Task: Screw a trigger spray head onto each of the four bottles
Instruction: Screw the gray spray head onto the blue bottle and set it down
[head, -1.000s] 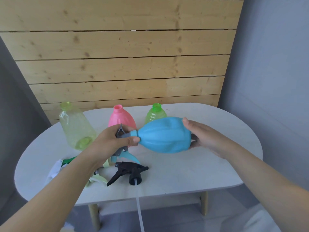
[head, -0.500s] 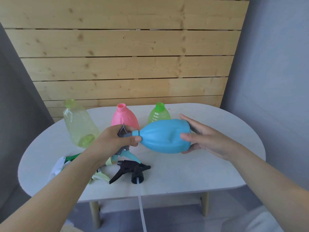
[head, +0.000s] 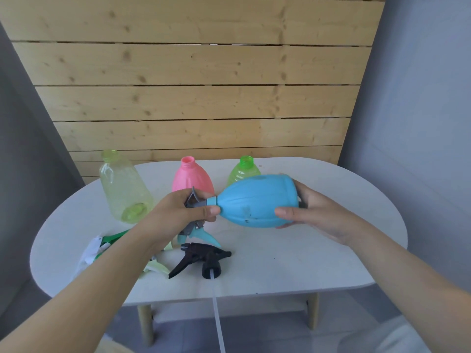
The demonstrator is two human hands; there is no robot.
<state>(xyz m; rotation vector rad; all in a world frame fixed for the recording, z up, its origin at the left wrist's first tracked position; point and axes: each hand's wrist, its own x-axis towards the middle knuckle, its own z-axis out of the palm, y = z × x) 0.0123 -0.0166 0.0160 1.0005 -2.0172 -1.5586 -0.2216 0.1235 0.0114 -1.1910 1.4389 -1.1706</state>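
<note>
Fingers of the left hand curl tight round the grey spray head at the neck of the blue bottle, which lies sideways in the air above the table. The right hand cups the bottle's base, thumb across its side. This looks like the first head being threaded on; next, one hand should twist against the other until snug. Behind stand the yellow bottle, pink bottle and green bottle, uncapped. A black spray head lies near.

Bare forearms, no sleeves visible
</note>
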